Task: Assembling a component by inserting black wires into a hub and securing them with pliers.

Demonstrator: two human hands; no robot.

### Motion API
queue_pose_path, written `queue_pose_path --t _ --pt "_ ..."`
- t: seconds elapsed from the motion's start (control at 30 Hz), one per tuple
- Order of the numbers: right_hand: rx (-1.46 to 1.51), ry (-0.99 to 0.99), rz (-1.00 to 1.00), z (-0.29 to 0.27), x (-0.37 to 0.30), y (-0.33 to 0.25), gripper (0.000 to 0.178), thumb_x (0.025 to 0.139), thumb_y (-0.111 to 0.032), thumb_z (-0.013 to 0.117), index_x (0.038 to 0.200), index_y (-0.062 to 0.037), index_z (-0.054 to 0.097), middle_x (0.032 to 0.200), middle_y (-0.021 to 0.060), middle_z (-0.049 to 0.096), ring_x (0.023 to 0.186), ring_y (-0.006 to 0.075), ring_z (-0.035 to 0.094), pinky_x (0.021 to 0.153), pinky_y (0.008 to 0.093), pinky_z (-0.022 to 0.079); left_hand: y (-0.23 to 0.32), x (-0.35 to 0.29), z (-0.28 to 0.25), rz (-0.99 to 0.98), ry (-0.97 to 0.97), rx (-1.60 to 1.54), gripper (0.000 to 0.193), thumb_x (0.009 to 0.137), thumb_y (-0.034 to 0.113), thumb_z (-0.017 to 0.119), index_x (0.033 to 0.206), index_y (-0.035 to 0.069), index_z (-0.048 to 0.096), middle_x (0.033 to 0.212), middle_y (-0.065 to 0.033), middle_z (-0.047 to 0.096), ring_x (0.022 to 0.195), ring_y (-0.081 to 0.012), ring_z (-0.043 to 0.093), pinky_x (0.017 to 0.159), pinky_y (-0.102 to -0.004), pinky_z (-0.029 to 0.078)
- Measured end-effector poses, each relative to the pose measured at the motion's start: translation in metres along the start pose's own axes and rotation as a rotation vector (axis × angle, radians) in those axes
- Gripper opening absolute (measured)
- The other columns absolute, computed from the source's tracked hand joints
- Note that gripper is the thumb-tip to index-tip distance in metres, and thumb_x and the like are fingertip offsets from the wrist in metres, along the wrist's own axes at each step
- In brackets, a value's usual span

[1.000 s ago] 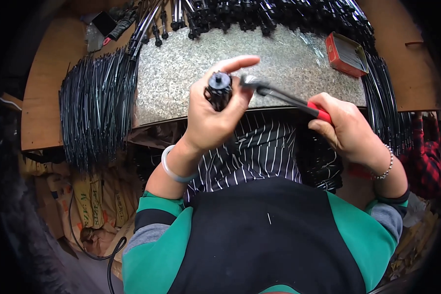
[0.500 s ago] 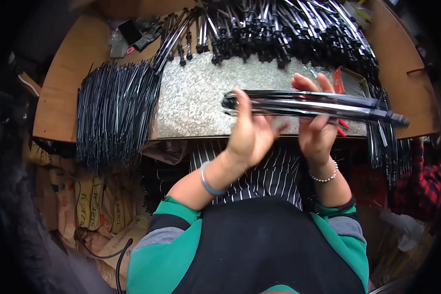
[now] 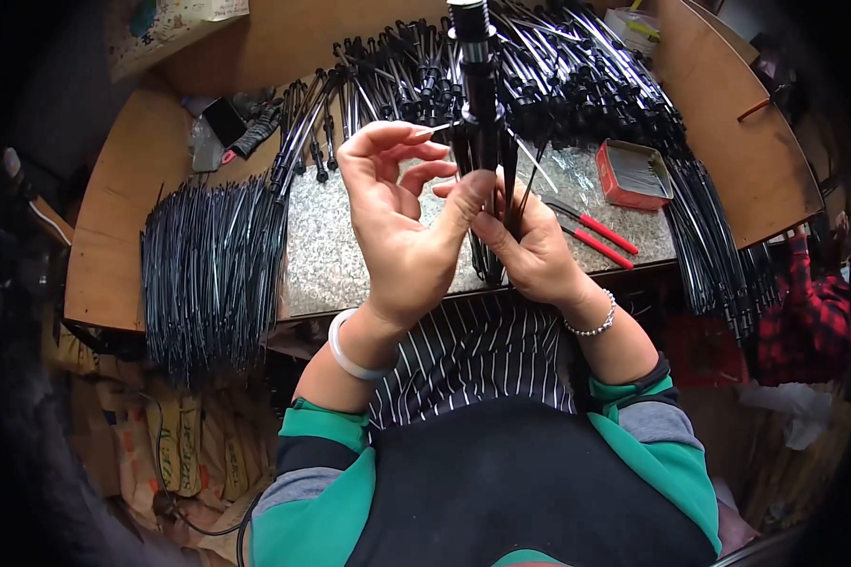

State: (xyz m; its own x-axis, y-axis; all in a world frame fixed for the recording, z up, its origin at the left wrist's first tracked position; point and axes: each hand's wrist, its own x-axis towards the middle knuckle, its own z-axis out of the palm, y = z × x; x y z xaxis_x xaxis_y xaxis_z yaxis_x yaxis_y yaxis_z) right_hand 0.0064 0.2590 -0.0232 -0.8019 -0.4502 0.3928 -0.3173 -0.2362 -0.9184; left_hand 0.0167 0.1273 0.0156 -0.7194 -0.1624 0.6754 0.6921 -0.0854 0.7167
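A folded umbrella frame (image 3: 482, 90) stands upright before me, its dark shaft and collars at the top and thin black ribs hanging around it. My right hand (image 3: 539, 255) is closed around the lower ribs, its thumb pressed against them. On the other side, my left hand (image 3: 397, 222) has its thumb on the frame and its fingers curled toward the ribs. A thin pale strip shows at its index fingertip; I cannot make out what it is. The lower end of the frame is partly hidden behind the hands.
Pliers with red handles (image 3: 603, 241) lie right of my hands on the speckled worktop (image 3: 326, 250), near a red open tin (image 3: 633, 189). Dark umbrella ribs (image 3: 213, 274) are heaped at left. Metal shafts with black fittings (image 3: 577, 66) cover the back; more ribs (image 3: 714, 250) hang at right.
The umbrella frame has swung from lying sideways to standing upright. My right hand has moved left and lower on it, while the left hand has shifted left and turned toward the ribs.
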Motion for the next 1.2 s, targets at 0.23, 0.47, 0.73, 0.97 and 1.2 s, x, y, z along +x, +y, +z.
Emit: queue_pose_path --t 0.23,0.47,0.73,0.97,1.2 --pt "-0.365 0.236 -0.187 0.0 -0.007 -0.009 0.069 0.079 -0.024 0.068 0.13 0.003 0.032 0.116 0.0152 0.047 0.102 0.0203 0.048 0.09 0.0344 0.039 0.0 0.007 0.001 -0.021 -0.118 -0.042 0.036 0.076 -0.004 0.065 0.11 -0.001 0.052 0.101 -0.0079 0.053 0.087 -0.0119 0.055 0.074 -0.0241 0.046" --pt "-1.09 0.367 -0.653 -0.008 -0.023 -0.034 0.062 0.079 -0.024 0.069 0.126 0.003 0.038 0.082 0.0078 0.053 0.07 0.0116 0.046 0.058 0.0245 0.038 0.007 0.019 0.004 0.112 -0.222 0.124 0.036 0.077 -0.004 0.063 0.111 -0.002 0.052 0.103 -0.0087 0.053 0.088 -0.0127 0.056 0.076 -0.0248 0.047" --pt "0.091 0.34 -0.239 -0.008 -0.009 -0.043 0.059 0.092 -0.018 0.051 0.138 0.001 0.02 0.081 0.002 0.051 0.067 0.0058 0.046 0.059 0.0203 0.039 0.019 0.029 0.014 -0.057 -0.309 -0.063 0.04 0.079 -0.004 0.06 0.117 -0.004 0.047 0.101 -0.0078 0.058 0.095 -0.0136 0.057 0.088 -0.0273 0.044" --pt "-0.06 0.428 -0.279 0.013 -0.001 -0.02 0.033 0.09 -0.007 0.051 0.12 0.0002 0.037 0.1 0.0104 0.057 0.093 0.0127 0.055 0.083 0.0225 0.043 0.018 0.037 0.007 -0.159 -0.366 -0.101 0.037 0.078 -0.001 0.065 0.112 -0.004 0.051 0.099 -0.0085 0.06 0.094 -0.0133 0.057 0.085 -0.027 0.047" --pt "0.089 0.414 -0.312 0.019 -0.003 -0.011 0.022 0.09 -0.005 0.05 0.109 -0.0006 0.039 0.101 0.0099 0.055 0.091 0.0108 0.055 0.08 0.0216 0.044 0.013 0.038 0.007 -0.098 -0.401 -0.249 0.034 0.081 -0.004 0.059 0.114 -0.003 0.049 0.105 -0.0123 0.06 0.096 -0.0167 0.058 0.081 -0.026 0.05"
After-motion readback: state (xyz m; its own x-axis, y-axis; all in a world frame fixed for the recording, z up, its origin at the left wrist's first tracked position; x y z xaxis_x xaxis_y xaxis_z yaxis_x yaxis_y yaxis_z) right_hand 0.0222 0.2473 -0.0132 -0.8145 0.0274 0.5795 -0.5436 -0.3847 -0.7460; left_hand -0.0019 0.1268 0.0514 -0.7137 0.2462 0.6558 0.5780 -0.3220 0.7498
